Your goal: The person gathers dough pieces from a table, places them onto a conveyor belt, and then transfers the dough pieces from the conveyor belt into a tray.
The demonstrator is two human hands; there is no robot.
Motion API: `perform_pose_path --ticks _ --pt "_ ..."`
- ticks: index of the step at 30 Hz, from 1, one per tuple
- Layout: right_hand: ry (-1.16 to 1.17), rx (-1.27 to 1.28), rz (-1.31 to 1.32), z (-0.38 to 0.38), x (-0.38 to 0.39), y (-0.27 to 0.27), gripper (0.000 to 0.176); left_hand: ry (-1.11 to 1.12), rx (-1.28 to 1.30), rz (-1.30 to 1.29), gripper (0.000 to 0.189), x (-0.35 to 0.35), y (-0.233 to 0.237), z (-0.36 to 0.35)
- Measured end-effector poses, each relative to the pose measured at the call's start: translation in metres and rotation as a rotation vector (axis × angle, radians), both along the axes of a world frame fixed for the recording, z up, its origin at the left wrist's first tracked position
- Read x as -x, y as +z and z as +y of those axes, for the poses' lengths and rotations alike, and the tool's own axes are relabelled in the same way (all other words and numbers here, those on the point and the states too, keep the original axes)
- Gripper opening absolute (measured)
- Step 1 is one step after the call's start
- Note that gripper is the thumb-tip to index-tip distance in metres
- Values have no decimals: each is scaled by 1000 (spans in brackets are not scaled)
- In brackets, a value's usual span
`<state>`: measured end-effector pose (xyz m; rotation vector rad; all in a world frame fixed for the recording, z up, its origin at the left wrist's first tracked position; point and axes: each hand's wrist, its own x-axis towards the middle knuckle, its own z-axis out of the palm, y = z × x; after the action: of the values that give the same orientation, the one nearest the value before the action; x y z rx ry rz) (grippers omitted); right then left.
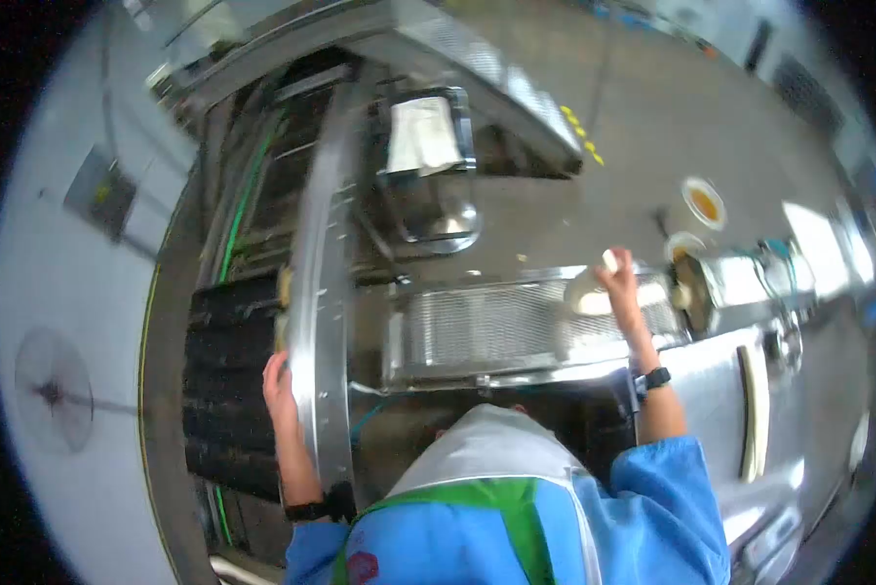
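Note:
My left hand (279, 388) is at the near end of a pale dough strip (283, 307), its fingers closed around that end. The strip lies along the edge of the black conveyor belt (228, 390), against the steel rail (318, 322). My right hand (620, 281) is raised over the right part of a perforated metal tray (486, 327), fingers closed on a small white piece of dough (610, 260). Below that hand, a larger pale piece (594, 302) is blurred by motion. Another long dough strip (753, 414) rests on the steel table (701, 409) at right.
Ahead stands a cart (428, 210) with white cloths (423, 135) on top. A steel machine (740, 288) sits beyond the tray's right end, with a white bowl (704, 202) of orange contents past it. A slanted steel frame (496, 73) crosses at the far side.

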<state>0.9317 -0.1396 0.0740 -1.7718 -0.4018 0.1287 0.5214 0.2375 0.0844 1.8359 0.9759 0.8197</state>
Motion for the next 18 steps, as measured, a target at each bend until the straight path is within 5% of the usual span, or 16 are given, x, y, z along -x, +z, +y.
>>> perform_pose_path --ticks 2,3,6,10,12,13,15,18 --pt "-107 -175 1 -71 5 32 35 -83 -31 69 34 -27 -1 -14" --pt "-155 -200 -36 -108 11 46 35 -54 319 -76 32 -42 -3 -20" --pt "-319 -300 84 -216 65 78 30 -250 107 24 29 -82 -26 -28" --pt "-471 -424 151 -327 152 49 22 -338 310 -26 27 -139 -26 -82" --pt "-759 172 599 -457 218 -65 30 -443 284 31 27 -164 -43 -90" --pt "-778 162 603 -462 230 -81 30 -511 254 83 27 -173 -47 -93" --pt "-991 1208 613 -468 244 -102 35 -575 191 39 27 -198 -39 -120" --pt "-1051 1114 185 -420 220 -96 42 -614 311 101 28 -220 -27 -138"
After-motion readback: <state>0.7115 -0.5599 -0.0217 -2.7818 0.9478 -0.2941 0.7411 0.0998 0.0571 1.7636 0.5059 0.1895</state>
